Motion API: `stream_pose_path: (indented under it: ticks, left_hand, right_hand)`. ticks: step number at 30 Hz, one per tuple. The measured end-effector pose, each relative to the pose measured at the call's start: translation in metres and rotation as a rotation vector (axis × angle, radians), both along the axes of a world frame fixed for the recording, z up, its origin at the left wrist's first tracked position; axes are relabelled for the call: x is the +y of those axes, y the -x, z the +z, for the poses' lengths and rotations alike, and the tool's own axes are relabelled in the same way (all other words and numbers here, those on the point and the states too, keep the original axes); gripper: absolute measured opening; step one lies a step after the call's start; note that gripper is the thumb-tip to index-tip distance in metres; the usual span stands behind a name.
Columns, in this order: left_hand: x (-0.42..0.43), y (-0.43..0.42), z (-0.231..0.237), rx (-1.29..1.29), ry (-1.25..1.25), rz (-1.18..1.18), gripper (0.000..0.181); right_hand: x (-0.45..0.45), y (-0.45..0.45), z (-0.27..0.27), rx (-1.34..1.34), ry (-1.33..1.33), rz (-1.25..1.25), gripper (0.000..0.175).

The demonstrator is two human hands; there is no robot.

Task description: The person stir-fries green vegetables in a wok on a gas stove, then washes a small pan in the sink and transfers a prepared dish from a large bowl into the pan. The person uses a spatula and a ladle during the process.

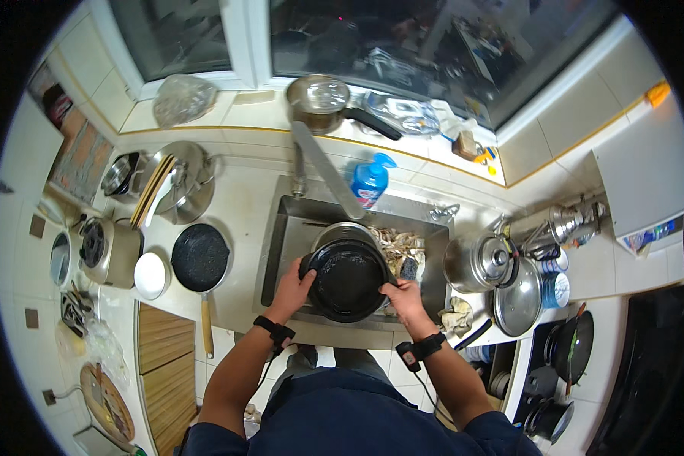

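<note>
Both my hands hold a black round pot (347,280) over the front part of the stainless steel sink (285,228). My left hand (293,288) grips its left rim with the thumb on top. On the opposite side, my right hand (404,299) pinches the rim or a side handle; which one I cannot tell. Wet highlights show inside the pot. Behind it, partly covered, a metal pot or bowl (342,229) sits in the sink. Brownish scraps (402,245) and a dark grey scrubber-like object (408,269) lie to the right. The faucet spout (330,174) points over the sink.
Left on the counter are a speckled frying pan (200,257), a white bowl (151,276) and a rice cooker (108,251). A blue pump bottle (370,179) stands behind the sink. To the right are a lidded steel pot (470,262), a glass lid (517,299) and a crumpled cloth (457,315).
</note>
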State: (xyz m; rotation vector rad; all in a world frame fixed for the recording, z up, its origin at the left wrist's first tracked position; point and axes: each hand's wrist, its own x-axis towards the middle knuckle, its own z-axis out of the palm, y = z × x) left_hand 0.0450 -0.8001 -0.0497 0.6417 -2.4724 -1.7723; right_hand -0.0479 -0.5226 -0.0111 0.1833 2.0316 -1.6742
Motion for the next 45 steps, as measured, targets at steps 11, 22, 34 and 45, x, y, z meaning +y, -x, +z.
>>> stream_pose_path:
  ticks: [11,22,34,45]
  left_hand:
    - [-0.107,-0.121,-0.006,0.015,-0.105,0.397,0.039]
    - [-0.211,-0.171,0.085,0.112,0.170,0.642,0.026]
    - [-0.228,-0.170,0.130,-0.069,0.899,0.337,0.025]
    - [-0.224,-0.190,0.097,0.101,1.253,0.159,0.013]
  right_hand:
    - [-0.181,-0.002,0.034,0.038,-0.129,0.446,0.019]
    - [-0.366,0.006,0.012,-0.291,-0.008,0.706,0.027]
    - [-0.446,-0.030,-0.037,-0.929,0.357,0.612,0.103]
    - [-0.437,-0.026,-0.042,-0.989,0.509,0.521,0.085]
